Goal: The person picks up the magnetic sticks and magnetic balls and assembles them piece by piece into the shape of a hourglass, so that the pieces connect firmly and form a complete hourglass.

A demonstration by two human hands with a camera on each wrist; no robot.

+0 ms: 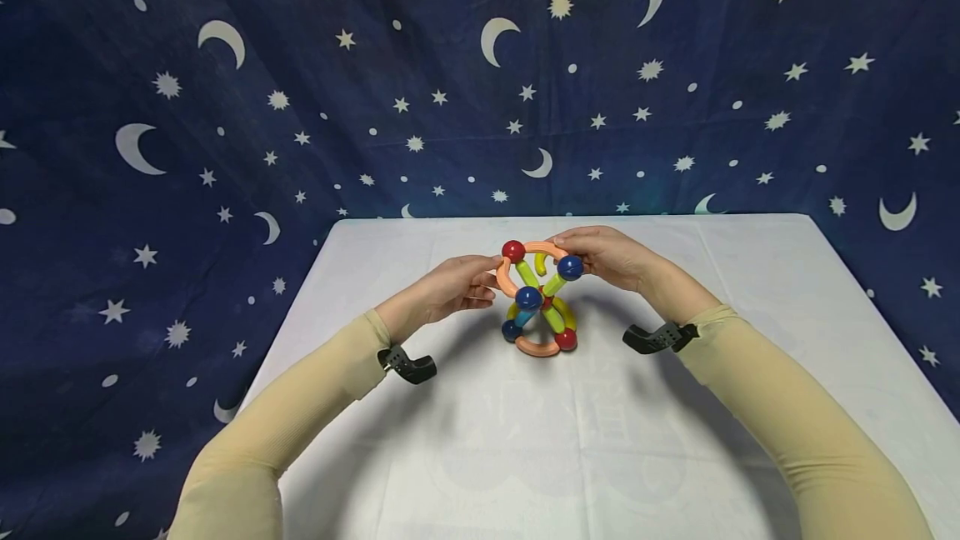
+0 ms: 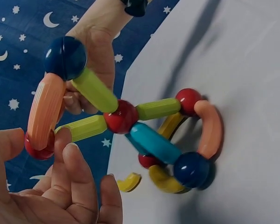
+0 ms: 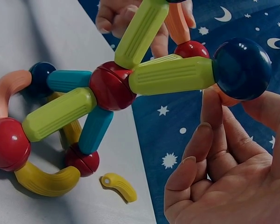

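Observation:
A model of magnetic sticks and balls (image 1: 547,297) stands upright on the white table between both hands. Its centre is a red ball (image 3: 113,86), joined to straight green sticks (image 2: 159,108) and teal sticks (image 2: 155,142). Curved orange sticks (image 2: 45,105) link the upper balls; yellow and orange curved sticks form the base ring. With thumb and finger, my left hand (image 1: 456,287) pinches the top at the upper red ball (image 2: 39,150). At the opposite side my right hand (image 1: 609,257) pinches a curved orange stick beside a blue ball (image 3: 242,69), partly hidden by that ball.
A loose yellow curved stick (image 3: 119,187) lies on the table behind the model. The white cloth-covered table (image 1: 480,440) runs back to a dark blue curtain (image 1: 450,65) with moons and stars. Black straps with camera mounts (image 1: 408,367) sit on both wrists.

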